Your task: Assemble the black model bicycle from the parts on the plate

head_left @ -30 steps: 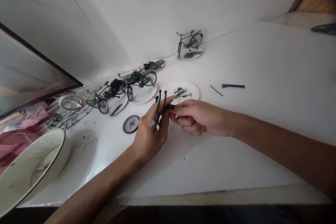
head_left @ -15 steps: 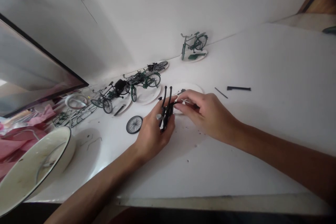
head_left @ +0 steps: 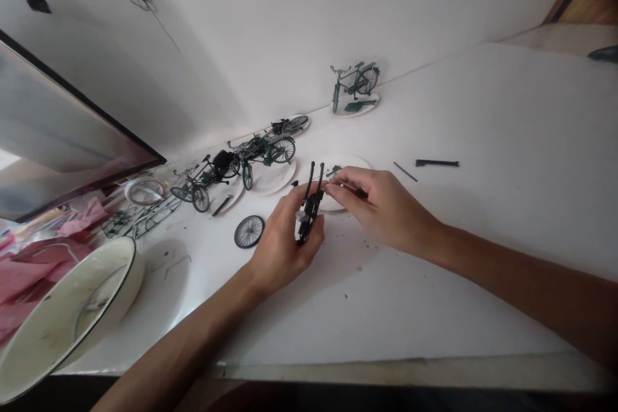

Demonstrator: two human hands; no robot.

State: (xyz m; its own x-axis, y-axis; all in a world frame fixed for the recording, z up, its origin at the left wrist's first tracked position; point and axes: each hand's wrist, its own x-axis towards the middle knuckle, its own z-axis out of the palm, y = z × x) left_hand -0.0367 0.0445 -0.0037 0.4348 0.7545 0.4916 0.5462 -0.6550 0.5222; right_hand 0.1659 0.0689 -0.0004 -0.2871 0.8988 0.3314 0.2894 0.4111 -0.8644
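My left hand (head_left: 282, 244) grips a small black model bicycle frame part (head_left: 310, 201) with two prongs pointing up. My right hand (head_left: 381, 206) pinches a thin dark rod-like tool (head_left: 350, 188) whose tip meets the frame's upper end. Both hands hover over the white table, just in front of a small white plate (head_left: 355, 162) that holds tiny parts. A loose spoked wheel (head_left: 249, 232) lies flat to the left of my left hand.
Green and black model bicycles (head_left: 263, 151) stand on plates at the back; another green one (head_left: 355, 82) is by the wall. A black strip (head_left: 437, 163) and a thin pin (head_left: 404, 171) lie to the right. A white bowl (head_left: 67, 315) and pink cloth (head_left: 29, 264) sit left.
My right hand has reached over the plate and come back holding the thin tool against the frame. My left hand has turned the frame slightly.
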